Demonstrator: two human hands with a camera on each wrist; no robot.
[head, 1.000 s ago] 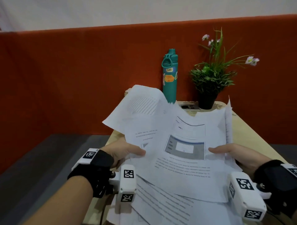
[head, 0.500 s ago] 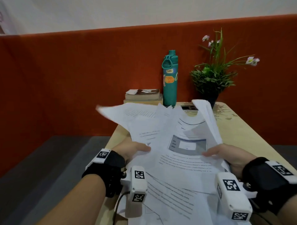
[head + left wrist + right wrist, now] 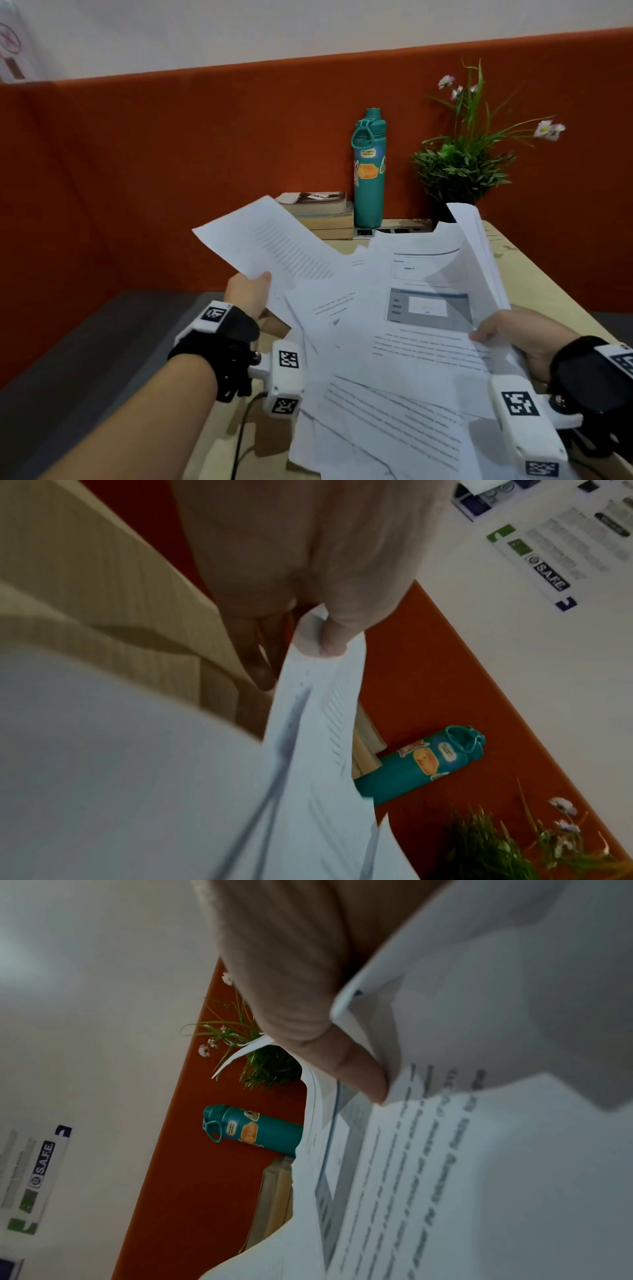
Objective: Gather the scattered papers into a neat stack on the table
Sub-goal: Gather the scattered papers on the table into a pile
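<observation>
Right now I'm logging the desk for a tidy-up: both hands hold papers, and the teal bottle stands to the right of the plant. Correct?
Not quite. In the head view, the bottle stands left of the plant, beside the books. Both the left hand and right hand do hold papers.

At the table's far edge we see a teal bottle [image 3: 368, 171] standing upright, two stacked books [image 3: 317, 214] just left of it and a flowering potted plant [image 3: 462, 164] to its right, all against an orange partition [image 3: 171, 154].

I see bare table [image 3: 534, 274] on the right; the books [image 3: 317, 212], bottle [image 3: 368, 171] and plant [image 3: 462, 171] block the back edge.
</observation>
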